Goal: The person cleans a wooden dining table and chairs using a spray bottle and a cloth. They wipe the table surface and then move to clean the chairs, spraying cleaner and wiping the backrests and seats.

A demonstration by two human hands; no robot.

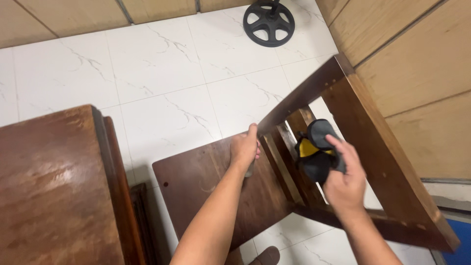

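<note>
White marbled floor tiles (162, 83) meet tan wall panels (417, 73). The left hand (244, 148) grips the dark wooden chair (206, 176) at centre; the right hand (345, 179), at four o'clock, curls closed around a grey-yellow cloth (315, 152) against the backrest. A black round base (269, 22) stands at twelve o'clock, a wooden table (49, 186) at eight.

- Chair (216, 181): dark brown wood, worn seat, slatted back; tipped on white tile floor.
- Cloth (314, 154): dark grey with yellow patch, bunched against back slats.

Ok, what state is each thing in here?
Wooden chair: tipped over, frame raised.
Left hand: gripping the chair's rail.
Right hand: holding the cloth.
Cloth: bunched, grey and yellow, against the chair frame.
Wooden table: upright, glossy top.
Black round base: flat on the floor.
</note>
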